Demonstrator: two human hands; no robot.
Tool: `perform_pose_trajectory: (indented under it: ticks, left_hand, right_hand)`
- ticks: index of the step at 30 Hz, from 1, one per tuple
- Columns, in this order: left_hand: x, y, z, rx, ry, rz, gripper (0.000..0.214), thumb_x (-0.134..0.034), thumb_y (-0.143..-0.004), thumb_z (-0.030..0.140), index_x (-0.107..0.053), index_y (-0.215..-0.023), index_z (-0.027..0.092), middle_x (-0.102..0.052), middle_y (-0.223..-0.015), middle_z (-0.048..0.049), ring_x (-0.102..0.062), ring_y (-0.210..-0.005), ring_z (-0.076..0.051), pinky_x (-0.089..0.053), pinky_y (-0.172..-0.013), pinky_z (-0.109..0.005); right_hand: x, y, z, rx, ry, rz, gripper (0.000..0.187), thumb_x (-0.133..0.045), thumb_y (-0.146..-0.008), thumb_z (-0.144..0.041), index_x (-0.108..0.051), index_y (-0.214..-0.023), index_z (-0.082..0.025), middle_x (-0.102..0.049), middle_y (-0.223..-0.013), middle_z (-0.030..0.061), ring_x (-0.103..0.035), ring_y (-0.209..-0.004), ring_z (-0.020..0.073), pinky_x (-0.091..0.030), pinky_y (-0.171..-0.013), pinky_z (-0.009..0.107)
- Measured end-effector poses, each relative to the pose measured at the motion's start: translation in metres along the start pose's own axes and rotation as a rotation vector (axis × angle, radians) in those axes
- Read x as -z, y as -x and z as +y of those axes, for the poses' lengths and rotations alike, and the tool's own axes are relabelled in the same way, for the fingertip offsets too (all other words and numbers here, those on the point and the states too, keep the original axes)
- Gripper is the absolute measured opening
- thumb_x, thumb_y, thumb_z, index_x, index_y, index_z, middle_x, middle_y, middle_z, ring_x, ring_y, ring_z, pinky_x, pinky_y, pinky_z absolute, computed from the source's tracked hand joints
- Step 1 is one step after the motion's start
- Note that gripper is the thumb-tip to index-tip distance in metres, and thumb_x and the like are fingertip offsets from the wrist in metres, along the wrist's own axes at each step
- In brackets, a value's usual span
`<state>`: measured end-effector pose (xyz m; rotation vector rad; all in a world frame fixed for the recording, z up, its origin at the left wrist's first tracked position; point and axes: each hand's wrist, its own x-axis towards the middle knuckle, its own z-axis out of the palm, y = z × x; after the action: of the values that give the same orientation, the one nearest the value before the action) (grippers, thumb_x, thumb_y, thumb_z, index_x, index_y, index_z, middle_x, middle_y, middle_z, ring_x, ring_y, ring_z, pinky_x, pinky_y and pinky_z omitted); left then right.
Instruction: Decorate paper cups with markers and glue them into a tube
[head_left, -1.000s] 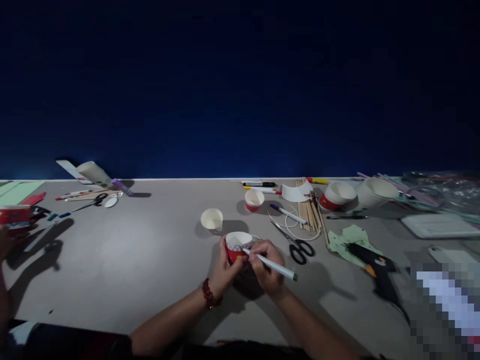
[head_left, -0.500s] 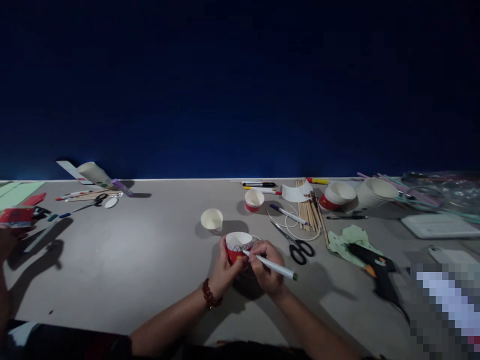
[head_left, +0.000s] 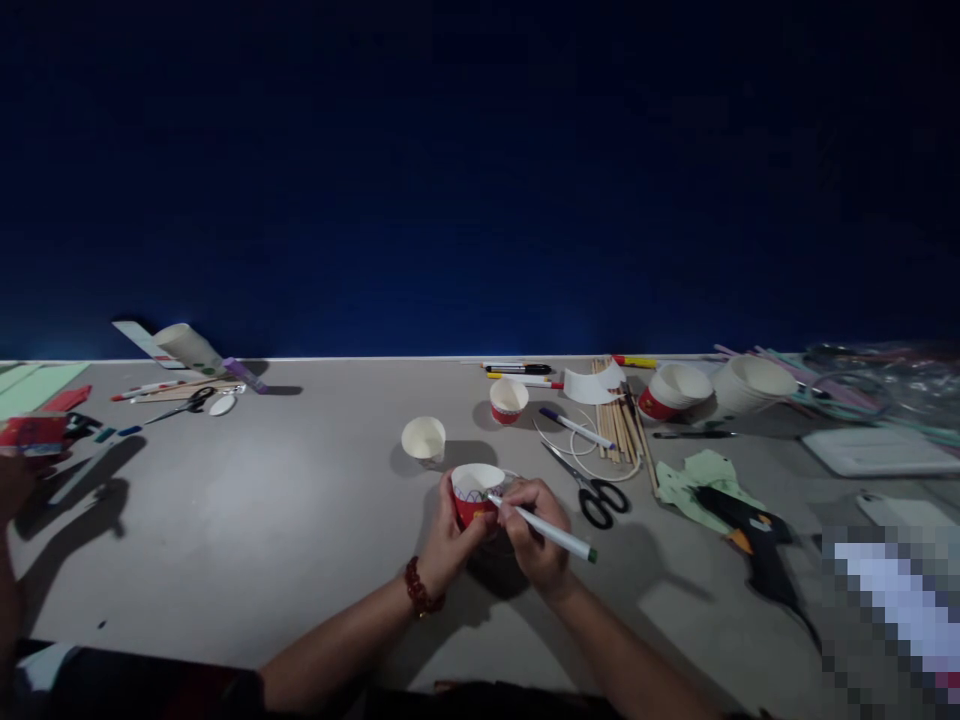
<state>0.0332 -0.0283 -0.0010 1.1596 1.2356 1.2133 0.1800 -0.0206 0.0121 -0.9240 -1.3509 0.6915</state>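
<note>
My left hand (head_left: 448, 540) is wrapped round a red and white paper cup (head_left: 471, 508), which has a zigzag line drawn along its white band. A white marker (head_left: 553, 531) with a green end sits in the closed fingers of my right hand (head_left: 536, 540). Its tip meets the cup's outer side just under the rim. Beyond the cup stand a small cream paper cup (head_left: 424, 440) and another red and white paper cup (head_left: 509, 400). To the right of my right hand lie black-handled scissors (head_left: 596, 497).
Wooden sticks (head_left: 616, 425), white cord and a purple-capped marker (head_left: 576, 427) lie behind the scissors. A black glue gun (head_left: 754, 530) rests by crumpled green paper (head_left: 701, 475). Larger paper cups (head_left: 675, 390) stand at right. At far left, another person's hand (head_left: 16, 485) holds a red piece.
The marker tip has moved slightly to the right along the cup's white band. Both hands keep their grip, and the other things lie as before.
</note>
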Motion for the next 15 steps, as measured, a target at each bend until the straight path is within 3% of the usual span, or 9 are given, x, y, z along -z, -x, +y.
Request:
perform_pose_trajectory:
  ticks: [15]
  left_hand:
    - [-0.0010,0.0010,0.0048,0.024,0.007,-0.008,0.067,-0.077,-0.079,0.044,-0.048,-0.136,0.020,-0.071,-0.119,-0.0092,-0.069,-0.109,-0.029,-0.056,-0.101,-0.045]
  right_hand:
    - [-0.0007,0.0020,0.0015,-0.044,-0.043,0.011,0.007,-0.062,-0.093,-0.019,-0.063,-0.089,-0.025,-0.065,-0.077,0.0011,-0.064,-0.071,0.0204,-0.053,-0.066,0.033]
